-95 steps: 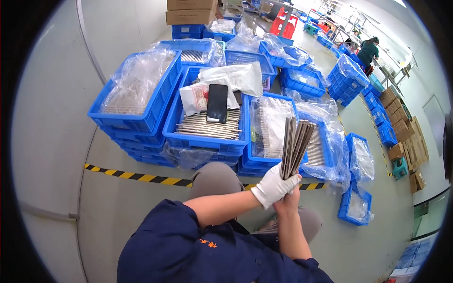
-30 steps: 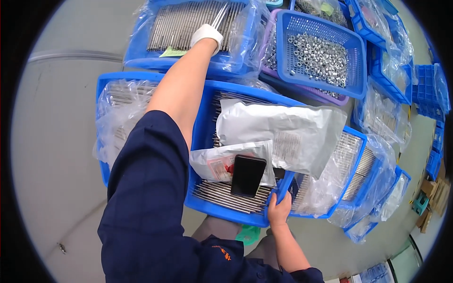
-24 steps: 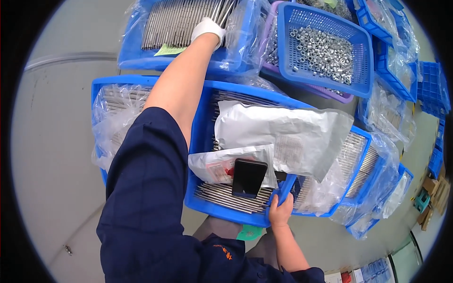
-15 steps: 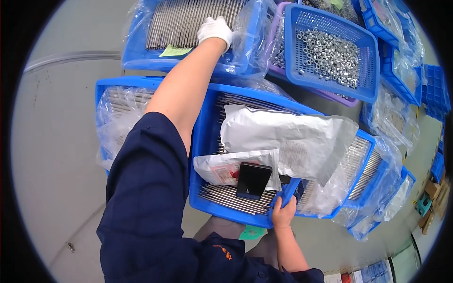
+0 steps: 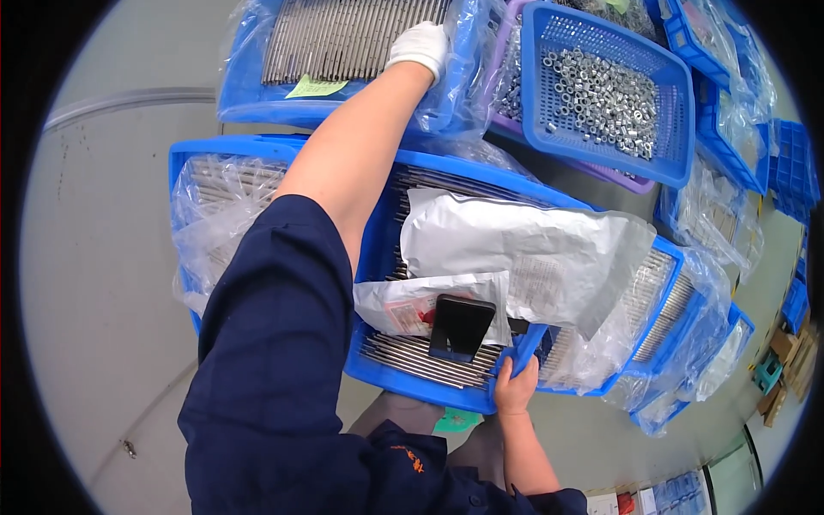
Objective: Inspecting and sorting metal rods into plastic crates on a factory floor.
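Right hand [image 5: 515, 386] clamped on blue crate [image 5: 412, 390] rim, rods inside; gloved left hand [image 5: 419, 47] in rod crate [image 5: 257, 107], grip unclear.

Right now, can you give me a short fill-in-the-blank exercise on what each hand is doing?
The left hand, wearing a ____ glove, reaches into the far crate of metal rods.
The bare right hand grips the corner of a ____ crate.
A black phone lies in that crate on a ____ bag.

Missing words: white; blue; plastic
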Tool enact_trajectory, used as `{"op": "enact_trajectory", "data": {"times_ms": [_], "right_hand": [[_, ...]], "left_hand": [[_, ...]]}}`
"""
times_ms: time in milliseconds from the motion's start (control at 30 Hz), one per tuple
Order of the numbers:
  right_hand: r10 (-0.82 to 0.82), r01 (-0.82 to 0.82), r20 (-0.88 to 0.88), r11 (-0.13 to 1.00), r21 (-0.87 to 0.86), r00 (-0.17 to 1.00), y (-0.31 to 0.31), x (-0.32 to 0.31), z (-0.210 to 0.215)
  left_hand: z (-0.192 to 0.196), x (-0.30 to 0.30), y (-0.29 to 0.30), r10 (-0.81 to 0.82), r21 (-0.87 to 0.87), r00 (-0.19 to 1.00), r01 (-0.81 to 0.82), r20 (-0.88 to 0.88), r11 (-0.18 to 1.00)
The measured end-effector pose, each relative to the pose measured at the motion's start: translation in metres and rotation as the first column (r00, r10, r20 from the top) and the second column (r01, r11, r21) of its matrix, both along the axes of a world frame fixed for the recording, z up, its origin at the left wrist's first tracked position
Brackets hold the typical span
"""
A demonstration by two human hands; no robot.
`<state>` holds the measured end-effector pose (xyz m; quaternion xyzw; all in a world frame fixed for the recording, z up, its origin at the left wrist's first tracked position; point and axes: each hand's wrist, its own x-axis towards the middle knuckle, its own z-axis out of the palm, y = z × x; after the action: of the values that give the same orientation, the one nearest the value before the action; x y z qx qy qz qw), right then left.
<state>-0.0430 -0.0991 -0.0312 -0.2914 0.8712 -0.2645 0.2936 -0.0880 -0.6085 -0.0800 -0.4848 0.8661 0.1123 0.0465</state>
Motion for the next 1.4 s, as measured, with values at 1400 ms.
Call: {"op": "enact_trajectory", "data": {"times_ms": [1400], "right_hand": [[-0.067,0.131,0.176,0.917,-0.378,0.982,0.007,0.002,-0.023]], "left_hand": [[0.170,0.018,0.220,-0.477,-0.347,0.361,0.367,-0.801,0.863]]}}
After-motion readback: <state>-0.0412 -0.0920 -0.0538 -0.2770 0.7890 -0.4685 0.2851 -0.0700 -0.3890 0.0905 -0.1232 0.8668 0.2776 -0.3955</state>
